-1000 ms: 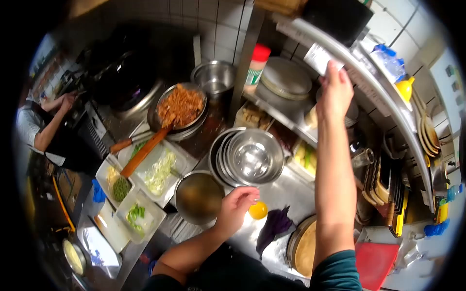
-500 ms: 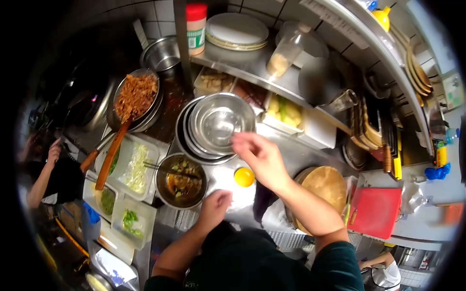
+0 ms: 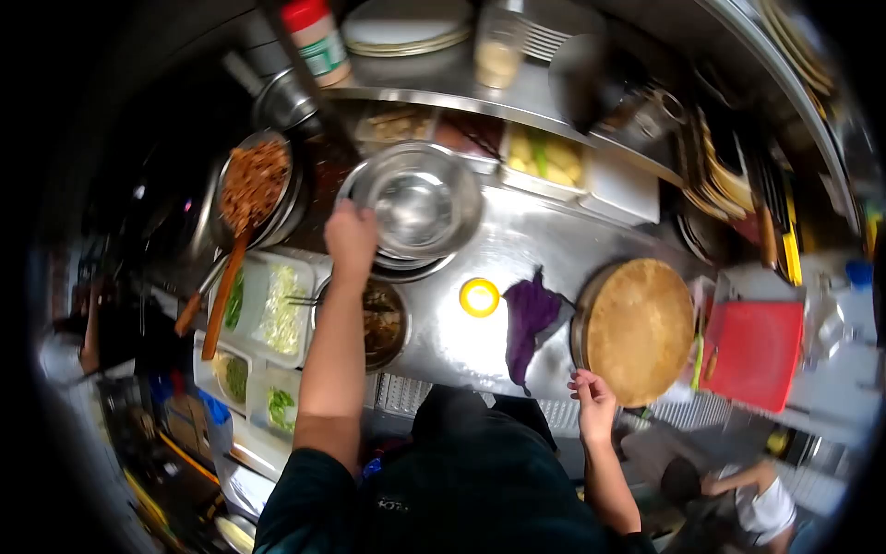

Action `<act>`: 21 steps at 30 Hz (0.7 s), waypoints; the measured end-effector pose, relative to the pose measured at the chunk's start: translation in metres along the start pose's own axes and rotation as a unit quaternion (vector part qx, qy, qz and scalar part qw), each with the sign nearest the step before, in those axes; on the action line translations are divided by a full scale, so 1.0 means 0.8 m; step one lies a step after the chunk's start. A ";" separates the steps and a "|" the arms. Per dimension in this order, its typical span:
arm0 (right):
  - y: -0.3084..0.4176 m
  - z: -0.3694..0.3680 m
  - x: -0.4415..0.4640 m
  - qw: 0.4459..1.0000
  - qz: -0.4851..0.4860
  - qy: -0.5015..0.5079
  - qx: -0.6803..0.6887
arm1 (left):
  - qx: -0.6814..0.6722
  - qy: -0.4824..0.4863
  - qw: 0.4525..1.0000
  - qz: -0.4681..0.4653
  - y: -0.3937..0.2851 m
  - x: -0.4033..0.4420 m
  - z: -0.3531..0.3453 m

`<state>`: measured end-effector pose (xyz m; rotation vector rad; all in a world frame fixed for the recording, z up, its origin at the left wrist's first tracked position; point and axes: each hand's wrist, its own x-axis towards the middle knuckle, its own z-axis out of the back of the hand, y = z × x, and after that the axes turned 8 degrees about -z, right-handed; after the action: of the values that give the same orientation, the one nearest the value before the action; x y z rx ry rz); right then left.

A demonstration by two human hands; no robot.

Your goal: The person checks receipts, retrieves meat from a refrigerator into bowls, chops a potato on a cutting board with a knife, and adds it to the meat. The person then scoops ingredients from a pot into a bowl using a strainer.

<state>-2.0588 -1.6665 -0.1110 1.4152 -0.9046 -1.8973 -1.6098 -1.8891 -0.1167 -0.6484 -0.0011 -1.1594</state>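
My left hand (image 3: pixel 352 242) reaches to the left rim of the stacked metal bowls (image 3: pixel 417 208) and grips it, with the fingertips hidden or blurred. Below that forearm, a dark pot (image 3: pixel 385 328) holding brown food is partly covered. My right hand (image 3: pixel 593 403) is low by the near left edge of the round wooden chopping block (image 3: pixel 639 332). Its fingers are loosely bent and apart, with nothing visible in them. Between the hands, a small round yellow-orange item (image 3: pixel 479 297) and a crumpled purple cloth (image 3: pixel 532 319) lie on the steel counter (image 3: pixel 517 231).
A pan of brown chopped food (image 3: pixel 255 183) with a wooden spatula (image 3: pixel 224 300) stands left, above tubs of shredded vegetables (image 3: pixel 284 309). A steel shelf (image 3: pixel 461 100) overhangs food containers (image 3: pixel 544 166). A red board (image 3: pixel 755 354) lies right. Another person (image 3: pixel 752 499) is at lower right.
My left hand has moved up from beside the pot to the bowls' rim. My right hand has left the bowls and moved right, down beside the chopping block. The purple cloth shows fully now.
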 end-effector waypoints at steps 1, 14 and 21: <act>-0.012 0.011 -0.008 1.000 -0.007 -0.018 0.011 | -0.024 -0.009 0.999 -0.023 -0.015 0.002 0.014; -0.043 0.072 -0.032 0.979 0.022 -0.112 0.167 | -0.349 0.241 0.903 0.065 -0.202 -0.158 0.044; -0.076 0.181 -0.011 0.978 -0.001 -0.104 0.181 | -0.412 0.404 0.817 0.009 -0.326 -0.345 -0.081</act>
<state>-2.2001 -1.5996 -0.1259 1.4325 -1.4094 -1.9779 -1.9680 -1.7488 -0.1355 -0.8453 1.2971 -1.3259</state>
